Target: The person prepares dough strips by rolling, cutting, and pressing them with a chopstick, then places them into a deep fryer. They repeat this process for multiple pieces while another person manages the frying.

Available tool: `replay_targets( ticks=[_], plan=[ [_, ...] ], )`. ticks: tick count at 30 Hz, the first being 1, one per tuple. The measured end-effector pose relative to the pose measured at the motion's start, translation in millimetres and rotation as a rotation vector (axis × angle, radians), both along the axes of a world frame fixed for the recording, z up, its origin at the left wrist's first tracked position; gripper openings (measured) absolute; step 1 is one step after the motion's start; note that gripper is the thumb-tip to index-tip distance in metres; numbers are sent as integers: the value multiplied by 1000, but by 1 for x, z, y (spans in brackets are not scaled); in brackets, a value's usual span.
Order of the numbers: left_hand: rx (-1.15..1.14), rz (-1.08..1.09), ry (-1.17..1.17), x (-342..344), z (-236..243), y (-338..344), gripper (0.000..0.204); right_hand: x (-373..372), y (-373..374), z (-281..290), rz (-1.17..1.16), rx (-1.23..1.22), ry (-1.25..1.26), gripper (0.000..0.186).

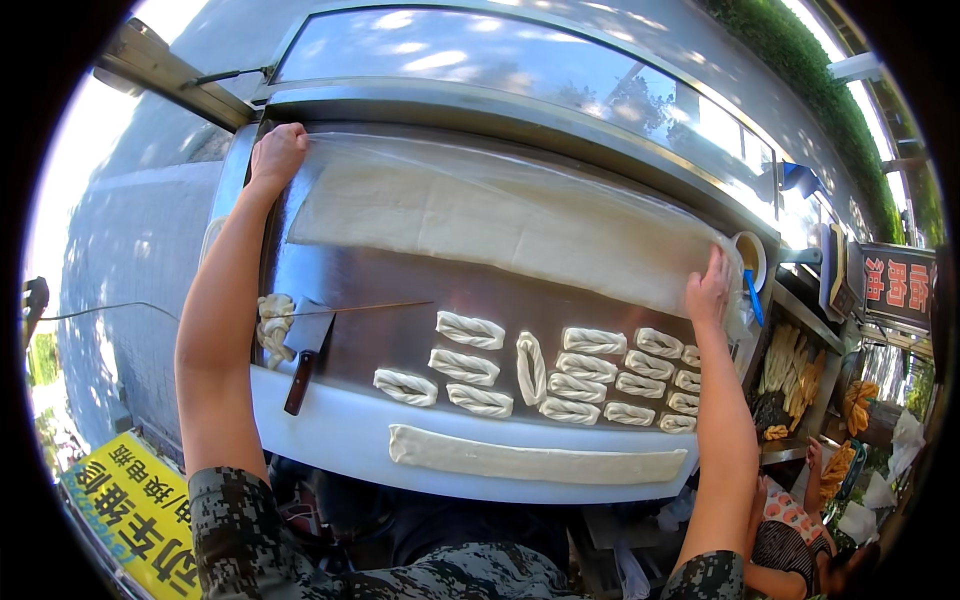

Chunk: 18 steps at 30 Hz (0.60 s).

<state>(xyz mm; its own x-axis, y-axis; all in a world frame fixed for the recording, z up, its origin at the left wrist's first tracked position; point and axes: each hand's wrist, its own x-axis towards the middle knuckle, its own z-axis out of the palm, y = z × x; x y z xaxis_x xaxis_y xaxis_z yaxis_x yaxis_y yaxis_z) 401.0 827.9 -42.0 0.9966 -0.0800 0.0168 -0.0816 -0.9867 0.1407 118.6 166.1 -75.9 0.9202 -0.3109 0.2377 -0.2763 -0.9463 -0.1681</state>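
A long flat sheet of pale dough [430, 215] lies across the far half of the metal worktop, with clear plastic film [560, 172] stretched over it. At the far left corner my left hand [280, 155] is closed in a fist on one end of the film. My right hand [708, 285] grips the film at the right end of the sheet, its fingers partly hidden. Nearer to me, several twisted dough pieces [468, 367] lie in loose columns. A single dough strip [530, 458] rests along the white board [340, 415] at the front edge.
By my left forearm are a knife [300, 375], a thin stick [385, 304] and dough scraps [273, 328]. A white container [750, 255] with a blue handle stands beyond my right hand. A glass panel [480, 55] borders the far side. Another person [790, 530] is at lower right.
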Motion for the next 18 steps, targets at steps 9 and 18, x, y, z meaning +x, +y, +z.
replay_targets(
  ticks=[9, 18],
  plan=[
    [-93, -179, -512, -60, -13, -49, 16, 12, 44, 32, -63, 317, 208, 38],
    [-327, -167, -131, -68, -41, -21, 42, 10, -20, -30, -147, 170, 28, 52]
  ],
)
